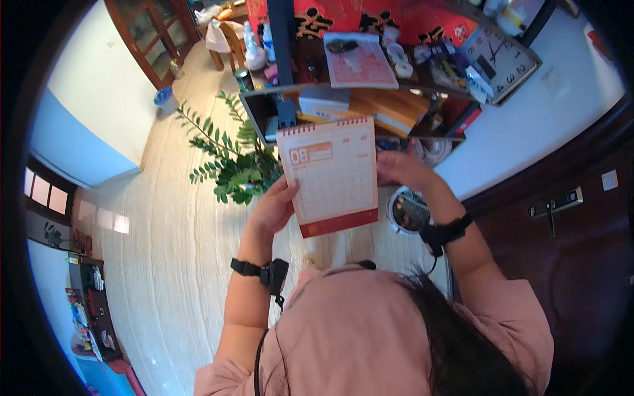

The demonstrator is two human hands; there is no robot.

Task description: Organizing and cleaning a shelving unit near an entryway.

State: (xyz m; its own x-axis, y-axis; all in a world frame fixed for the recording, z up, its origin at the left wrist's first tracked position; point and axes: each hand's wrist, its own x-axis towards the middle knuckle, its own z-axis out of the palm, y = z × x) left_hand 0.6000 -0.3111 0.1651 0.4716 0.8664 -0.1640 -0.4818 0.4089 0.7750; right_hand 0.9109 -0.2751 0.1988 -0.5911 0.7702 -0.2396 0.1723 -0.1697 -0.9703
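Note:
A spiral-bound desk calendar (333,181) is held up in front of me, its white page with an orange grid turned toward me and a red strip along its lower edge. My left hand (274,206) grips its left side, thumb on the page and the other fingers hidden behind. On the opposite side my right hand (399,167) is closed on the right edge, with its fingertips partly out of sight. Each forearm carries a black strapped device.
Beyond the calendar stands a dark shelf (254,109) with a pink-covered pad (362,63), boxes, bottles and bags. A square clock (500,63) leans at right. Nearby are a leafy plant (241,175), a round pot (407,210) and a dark door (568,264).

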